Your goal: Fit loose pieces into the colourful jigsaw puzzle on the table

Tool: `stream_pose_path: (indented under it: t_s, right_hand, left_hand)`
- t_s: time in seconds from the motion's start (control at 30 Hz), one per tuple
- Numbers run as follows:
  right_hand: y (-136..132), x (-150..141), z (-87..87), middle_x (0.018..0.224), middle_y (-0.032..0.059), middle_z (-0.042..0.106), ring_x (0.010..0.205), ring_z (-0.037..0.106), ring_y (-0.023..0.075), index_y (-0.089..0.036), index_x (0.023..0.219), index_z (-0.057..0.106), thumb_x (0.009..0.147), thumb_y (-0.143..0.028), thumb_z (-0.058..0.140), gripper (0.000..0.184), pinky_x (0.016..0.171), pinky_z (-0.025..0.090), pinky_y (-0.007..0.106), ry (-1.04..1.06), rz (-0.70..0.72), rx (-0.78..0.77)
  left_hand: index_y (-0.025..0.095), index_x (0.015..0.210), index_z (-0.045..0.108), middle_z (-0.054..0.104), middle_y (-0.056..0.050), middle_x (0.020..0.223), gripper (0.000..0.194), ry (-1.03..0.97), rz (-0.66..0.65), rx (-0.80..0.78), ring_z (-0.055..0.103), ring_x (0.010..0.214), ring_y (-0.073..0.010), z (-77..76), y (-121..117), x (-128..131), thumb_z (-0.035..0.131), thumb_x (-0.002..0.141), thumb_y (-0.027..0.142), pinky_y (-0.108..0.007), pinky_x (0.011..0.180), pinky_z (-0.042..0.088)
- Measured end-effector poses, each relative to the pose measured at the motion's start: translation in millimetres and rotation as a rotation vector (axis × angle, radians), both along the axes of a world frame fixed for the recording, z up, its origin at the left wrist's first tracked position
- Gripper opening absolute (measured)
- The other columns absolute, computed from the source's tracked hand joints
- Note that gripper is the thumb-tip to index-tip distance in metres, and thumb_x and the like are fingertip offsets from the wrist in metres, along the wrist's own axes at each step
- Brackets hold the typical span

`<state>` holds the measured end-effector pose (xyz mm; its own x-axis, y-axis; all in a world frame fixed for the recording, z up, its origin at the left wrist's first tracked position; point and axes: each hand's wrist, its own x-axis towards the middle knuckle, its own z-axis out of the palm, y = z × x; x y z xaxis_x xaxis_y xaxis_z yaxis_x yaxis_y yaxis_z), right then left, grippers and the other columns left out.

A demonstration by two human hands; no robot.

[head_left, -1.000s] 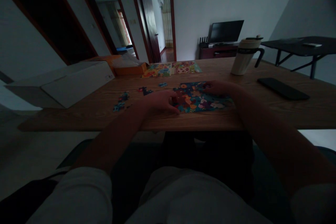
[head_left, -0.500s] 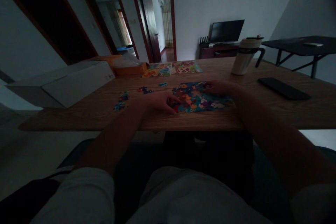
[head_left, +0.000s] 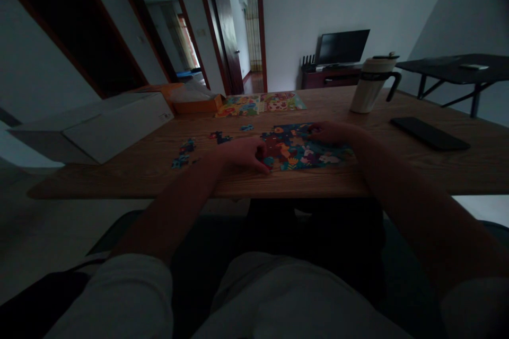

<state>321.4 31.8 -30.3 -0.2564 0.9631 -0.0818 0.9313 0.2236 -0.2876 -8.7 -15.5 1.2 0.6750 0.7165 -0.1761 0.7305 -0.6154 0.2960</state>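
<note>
A partly assembled jigsaw puzzle (head_left: 294, 153) with dark blue and colourful animal pictures lies near the table's front edge. At its lower left corner, my left hand (head_left: 244, 153) is closed, thumb and curled fingers around a puzzle piece (head_left: 269, 161) that shows slightly apart from the assembled part. My right hand (head_left: 332, 132) rests on the puzzle's upper right, its fingers bent and pressed on it; the fingertips are partly hidden. Loose puzzle pieces (head_left: 183, 153) lie left of my left hand, with more pieces (head_left: 219, 137) behind it and a single blue piece (head_left: 247, 127) farther back.
Colourful picture sheets (head_left: 260, 104) lie at the back of the wooden table (head_left: 318, 184). A white box (head_left: 119, 124) and an orange tissue box (head_left: 199, 103) stand at the left. To the right are a cream mug (head_left: 369, 87) with a black handle and a black phone-like slab (head_left: 429, 133).
My left hand's index finger has curled back from the puzzle, and the piece at its lower left corner now shows a small gap. My right hand has stayed in place.
</note>
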Motion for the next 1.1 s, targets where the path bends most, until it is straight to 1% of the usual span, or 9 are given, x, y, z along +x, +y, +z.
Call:
stream_pose_path:
  t_s: [0.13,0.3,0.4,0.5,0.63,0.7,0.8,0.97,1.1]
  right_hand:
    - [0.6,-0.4,2.0,0.117,0.0119,0.074,0.088,0.070,0.0261,-0.024,0.136,0.065,0.096,-0.057,0.057,0.053,0.075,0.055,0.035,0.017,-0.026,-0.067]
    - [-1.9,-2.1,3.9,0.111,0.0112,0.075,0.084,0.069,0.0259,-0.025,0.136,0.066,0.095,-0.057,0.058,0.052,0.076,0.055,0.037,0.032,-0.040,-0.068]
    - [-4.1,-3.5,5.0,0.108,0.0112,0.075,0.081,0.069,0.0249,-0.024,0.134,0.066,0.096,-0.056,0.058,0.051,0.072,0.054,0.036,0.026,-0.048,-0.070]
    - [-5.7,-4.0,5.9,0.102,0.0101,0.075,0.075,0.068,0.0230,-0.025,0.131,0.067,0.095,-0.059,0.057,0.051,0.065,0.053,0.034,0.021,-0.060,-0.097]
    - [-6.1,-3.7,6.8,0.100,0.0101,0.075,0.071,0.067,0.0222,-0.025,0.133,0.066,0.094,-0.060,0.058,0.053,0.063,0.053,0.034,0.016,-0.050,-0.091]
    - [-5.6,-3.7,6.7,0.102,0.0104,0.075,0.071,0.067,0.0224,-0.024,0.135,0.065,0.094,-0.059,0.058,0.054,0.064,0.053,0.035,0.019,-0.050,-0.100]
    - [-3.8,-3.5,5.0,0.103,0.0099,0.075,0.075,0.068,0.0236,-0.026,0.135,0.065,0.095,-0.061,0.056,0.054,0.066,0.054,0.035,0.024,-0.061,-0.096]
    - [-0.3,-1.8,1.4,0.111,0.0103,0.075,0.088,0.069,0.0271,-0.027,0.131,0.068,0.093,-0.062,0.059,0.052,0.075,0.055,0.037,0.043,-0.022,-0.052]
    - [-0.8,-1.4,2.1,0.111,0.0106,0.075,0.085,0.070,0.0263,-0.027,0.132,0.067,0.095,-0.062,0.056,0.052,0.070,0.055,0.035,0.032,-0.046,-0.082]
  left_hand:
    - [0.020,0.095,0.064,0.068,-0.004,0.094,0.059,-0.007,-0.006,0.042,0.060,0.079,-0.0205,0.7,-4.1,2.1,0.076,0.067,0.070,-0.030,0.067,0.038]
    - [0.021,0.105,0.061,0.067,-0.003,0.097,0.066,-0.079,-0.017,0.030,0.059,0.081,-0.0195,1.9,-4.7,4.9,0.083,0.062,0.065,-0.029,0.069,0.040]
    - [0.022,0.106,0.062,0.066,-0.002,0.093,0.063,-0.106,-0.036,-0.008,0.058,0.077,-0.0175,3.8,0.7,0.7,0.082,0.064,0.063,-0.027,0.066,0.039]
    - [0.022,0.103,0.065,0.065,0.000,0.084,0.056,-0.073,-0.041,-0.097,0.059,0.074,-0.0166,7.7,10.2,-12.0,0.080,0.067,0.062,-0.027,0.065,0.039]
    - [0.021,0.098,0.067,0.068,-0.001,0.087,0.044,-0.124,-0.008,-0.216,0.061,0.079,-0.0170,12.2,23.1,-32.7,0.077,0.072,0.054,-0.027,0.070,0.042]
    - [0.020,0.093,0.066,0.068,-0.001,0.088,0.038,-0.179,0.016,-0.212,0.062,0.081,-0.0171,12.7,26.9,-38.5,0.075,0.073,0.051,-0.028,0.072,0.043]
    - [0.019,0.090,0.063,0.068,-0.002,0.088,0.036,-0.223,0.026,-0.197,0.062,0.080,-0.0170,11.4,29.5,-40.9,0.075,0.074,0.049,-0.029,0.073,0.045]
    - [0.020,0.093,0.058,0.069,-0.002,0.092,0.032,-0.298,0.070,-0.255,0.065,0.083,-0.0171,6.8,32.3,-42.1,0.073,0.074,0.041,-0.028,0.074,0.048]
    - [0.020,0.103,0.060,0.070,-0.005,0.103,0.036,-0.303,0.136,-0.178,0.067,0.088,-0.0181,6.3,34.2,-43.1,0.070,0.073,0.037,-0.029,0.076,0.049]
